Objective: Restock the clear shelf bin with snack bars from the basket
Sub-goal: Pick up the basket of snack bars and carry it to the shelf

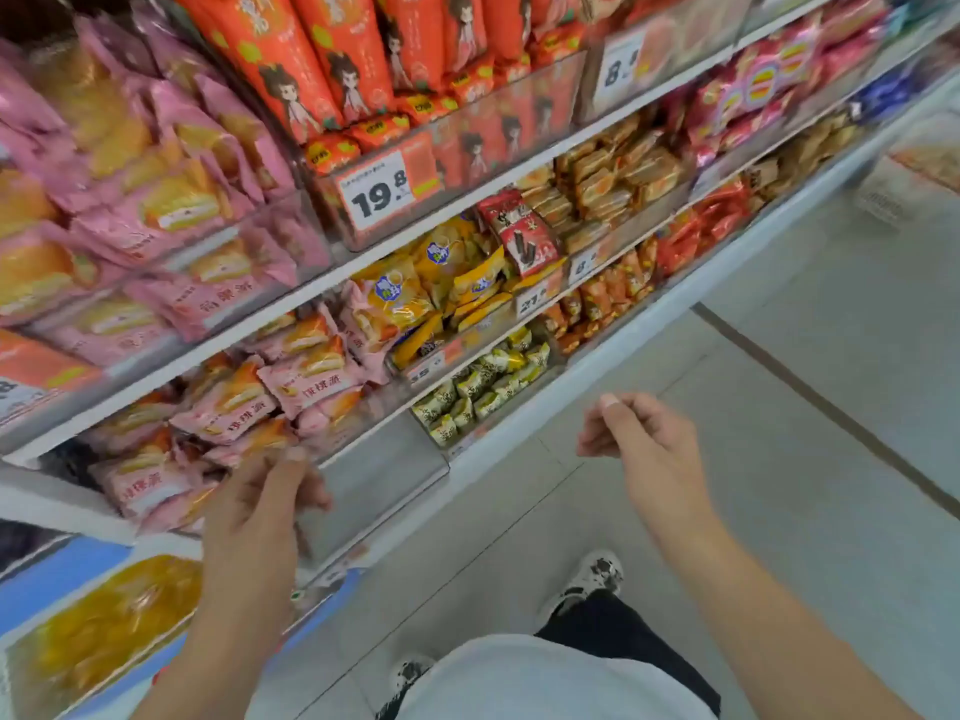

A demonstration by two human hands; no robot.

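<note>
— Shelves fill the left and upper part of the frame, running diagonally toward the upper right. Where is the open room?

— Lower right: bare floor [810, 366] with a dark line across it. The right hand [644, 439] hangs there in the air, well apart from the shelf edge, fingers loosely curled and holding nothing.

— And the left hand [260, 506]?

— At lower left, up against the front of the clear shelf bin [374, 459]. Its fingertips are at the pink snack packs [306, 387] heaped in that bin, just over the clear front wall. Motion blur smears the fingers, so I cannot tell whether they pinch a pack or only touch one.

— Anything boxing the bin in?

— A white shelf board [332, 288] runs close above it, and the neighbouring bin of small green-and-white packets [483, 392] sits just to its right.

— What is hard to see?

— The basket is nowhere in frame. The bin's left end is lost behind piled packs. The price tag [379, 192] reading 19.8 is sharp; the tags further right are blurred. Below, shoes [587, 579] and a pale garment are partly cut off by the bottom edge.
</note>
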